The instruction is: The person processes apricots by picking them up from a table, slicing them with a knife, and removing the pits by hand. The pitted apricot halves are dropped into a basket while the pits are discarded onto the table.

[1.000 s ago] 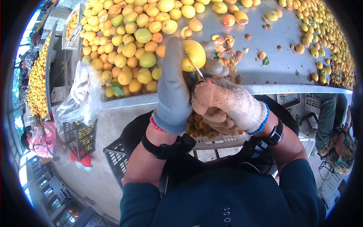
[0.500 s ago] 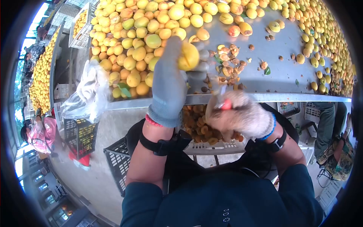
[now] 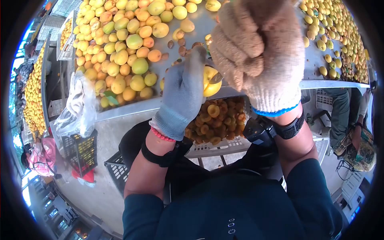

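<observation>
My left hand [image 3: 182, 86], in a grey glove, grips a yellow apricot [image 3: 210, 89] by the front edge of the metal table. The fruit is cut open, and a brown piece, perhaps its stone or a blade tip, shows at its right side. Close to the camera, my right hand [image 3: 256, 52] in a beige knit glove is raised beside the apricot, fingers curled. The small red-handled knife seen in it earlier is hidden by the fist. Below both hands, a crate [image 3: 224, 151] holds apricot halves [image 3: 214, 120].
Heaped apricots [image 3: 120, 56] cover the table's left part, and more [image 3: 344, 36] lie at right. Several loose stones [image 3: 182, 42] lie near my left hand. A plastic bag [image 3: 78, 102] hangs over the edge. A black crate [image 3: 82, 150] and a person in pink [image 3: 44, 156] are at left.
My right hand has risen from above the crate toward the camera, covering the stones and scraps. My left hand has moved slightly down with the apricot, which has turned and shows its cut.
</observation>
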`<state>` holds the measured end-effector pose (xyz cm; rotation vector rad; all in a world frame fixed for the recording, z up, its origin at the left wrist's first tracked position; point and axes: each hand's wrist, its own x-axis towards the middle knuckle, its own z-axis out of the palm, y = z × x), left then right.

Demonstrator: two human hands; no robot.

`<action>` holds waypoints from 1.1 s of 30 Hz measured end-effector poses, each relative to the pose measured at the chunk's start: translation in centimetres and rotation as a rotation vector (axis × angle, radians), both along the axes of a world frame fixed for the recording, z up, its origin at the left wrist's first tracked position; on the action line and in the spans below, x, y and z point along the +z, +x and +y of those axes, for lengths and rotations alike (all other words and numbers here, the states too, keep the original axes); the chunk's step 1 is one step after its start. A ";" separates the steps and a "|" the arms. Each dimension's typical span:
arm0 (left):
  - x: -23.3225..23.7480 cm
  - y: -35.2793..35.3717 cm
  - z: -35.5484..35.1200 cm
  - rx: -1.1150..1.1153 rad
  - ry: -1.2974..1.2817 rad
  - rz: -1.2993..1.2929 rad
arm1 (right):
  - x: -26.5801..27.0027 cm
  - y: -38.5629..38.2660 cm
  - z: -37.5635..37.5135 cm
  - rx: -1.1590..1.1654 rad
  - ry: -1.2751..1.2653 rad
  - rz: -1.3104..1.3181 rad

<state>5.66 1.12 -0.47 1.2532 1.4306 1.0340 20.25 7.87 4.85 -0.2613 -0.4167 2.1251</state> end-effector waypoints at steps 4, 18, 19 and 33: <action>-1.0 0.0 0.1 -0.030 0.292 0.077 | -0.5 0.6 0.5 0.031 0.193 -0.105; -2.7 -0.1 -0.4 -0.062 0.776 0.703 | -2.6 0.2 0.4 -0.162 0.275 -0.410; -0.9 -0.1 0.1 -0.142 0.787 0.608 | -2.7 0.4 0.4 -0.163 0.241 -0.427; -1.1 1.7 0.4 0.058 0.182 -0.188 | -2.4 1.8 0.8 0.005 0.037 -0.212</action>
